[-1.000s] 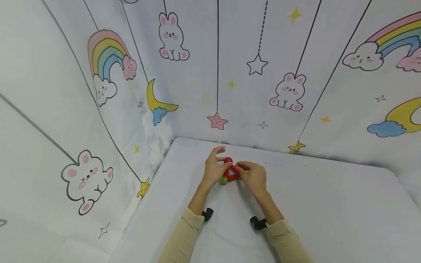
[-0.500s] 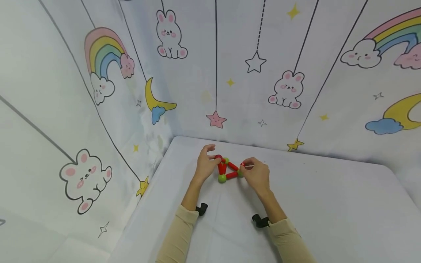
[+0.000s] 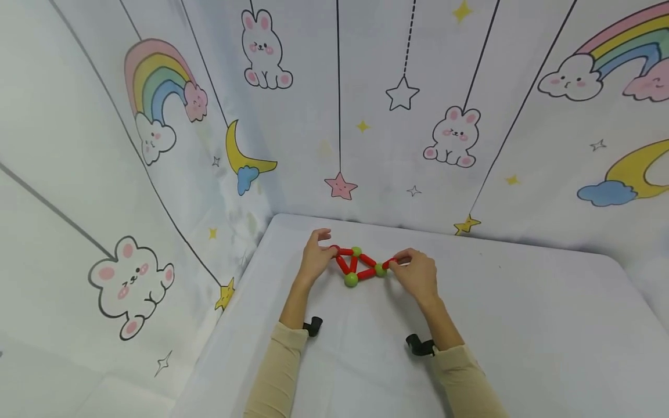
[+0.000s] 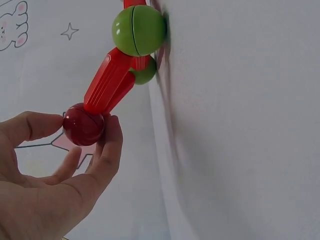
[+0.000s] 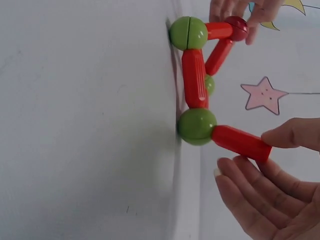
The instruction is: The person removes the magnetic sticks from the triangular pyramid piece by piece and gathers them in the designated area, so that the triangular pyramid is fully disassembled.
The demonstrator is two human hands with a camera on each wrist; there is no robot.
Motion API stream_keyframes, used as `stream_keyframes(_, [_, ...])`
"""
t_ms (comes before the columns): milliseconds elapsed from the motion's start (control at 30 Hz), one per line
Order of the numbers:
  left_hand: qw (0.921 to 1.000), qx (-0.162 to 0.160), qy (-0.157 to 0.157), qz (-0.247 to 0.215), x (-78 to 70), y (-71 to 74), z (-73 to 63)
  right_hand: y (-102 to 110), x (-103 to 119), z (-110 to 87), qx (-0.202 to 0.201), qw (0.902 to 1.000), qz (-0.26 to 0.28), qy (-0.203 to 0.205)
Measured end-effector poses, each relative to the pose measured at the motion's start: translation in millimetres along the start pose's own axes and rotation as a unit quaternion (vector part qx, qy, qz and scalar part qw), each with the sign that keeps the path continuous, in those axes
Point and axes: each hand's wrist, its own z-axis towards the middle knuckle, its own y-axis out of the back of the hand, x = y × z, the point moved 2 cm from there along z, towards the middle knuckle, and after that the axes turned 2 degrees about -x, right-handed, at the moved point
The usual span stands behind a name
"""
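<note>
A frame of red rods and green balls rests on the table, its near green ball (image 3: 351, 280) joined by rods to the back green ball (image 3: 356, 251) and the right green ball (image 3: 381, 270). My left hand (image 3: 315, 255) pinches a dark red ball (image 4: 83, 124) between thumb and fingers; two red rods run from that ball to the frame, holding it raised off the table. With thumb and fingers my right hand (image 3: 418, 271) pinches the free end of a red rod (image 5: 242, 143), whose other end meets the right green ball and which slants upward.
The white table (image 3: 512, 325) spreads around the hands. Behind it and at the left stand white cloth walls (image 3: 313, 116) printed with rabbits, stars and rainbows. A black camera mount (image 3: 420, 345) sits at the right wrist, another (image 3: 313, 326) at the left.
My hands have moved apart. The red ball in the left hand has swung out leftward with its rods; the rod in the right hand now tilts outward to the right. The frame has opened up.
</note>
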Motion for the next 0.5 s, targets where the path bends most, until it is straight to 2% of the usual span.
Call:
stream_keyframes(233, [0.9997,0.008,0.022,0.004,6.7,4.8,5.2,8.4,-6.5,5.2,0.028,0.9993,-0.015,-0.017])
stream_keyframes(500, [0.9991,0.010,0.033,0.026,15.1,11.6,6.0,15.4,-19.0,8.9,0.084,0.9951,-0.024,-0.046])
